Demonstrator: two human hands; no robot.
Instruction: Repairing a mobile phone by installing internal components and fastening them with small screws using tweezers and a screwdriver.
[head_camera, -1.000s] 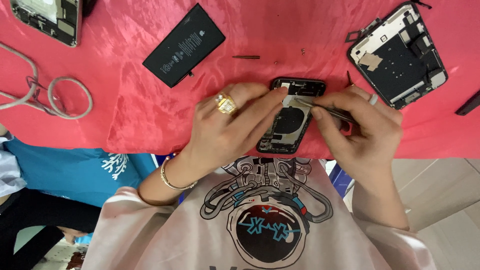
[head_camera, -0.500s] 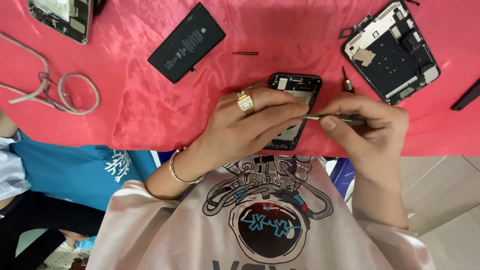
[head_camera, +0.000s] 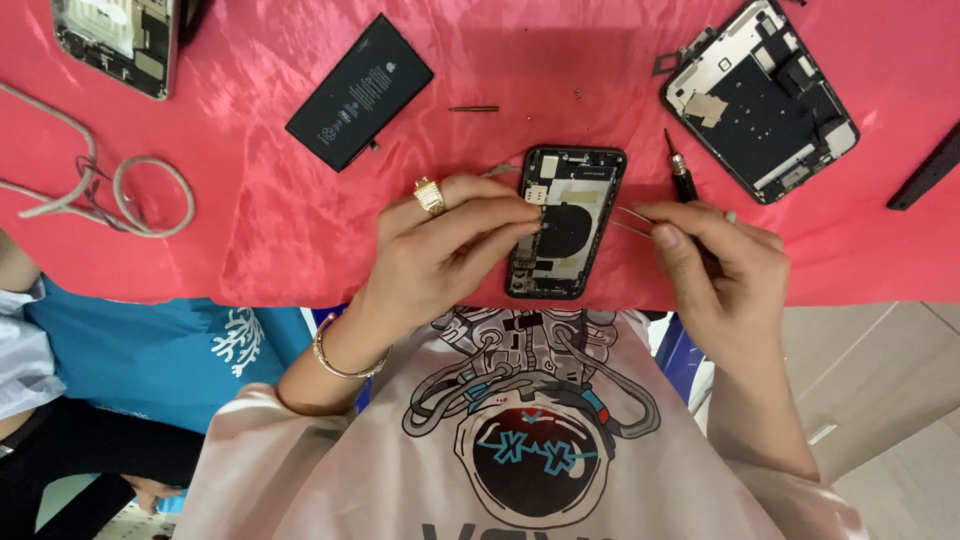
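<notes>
My right hand (head_camera: 715, 270) has drawn off the phone (head_camera: 565, 220), grip pinching tweezers (head_camera: 632, 222); left hand (head_camera: 440, 255) grip pressed on it, mid-teardown; next needs careful tip re-aiming

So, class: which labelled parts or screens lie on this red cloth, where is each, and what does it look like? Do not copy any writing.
Phone battery: upper middle-left, black rectangle with small white print, lying at a slant.
Screen assembly: upper right, back side up, silver and black, slanted.
Opened phone body: centre, black frame, left hand touching it; right hand beside it.
Second opened phone: top left corner, partly cut off.
</notes>
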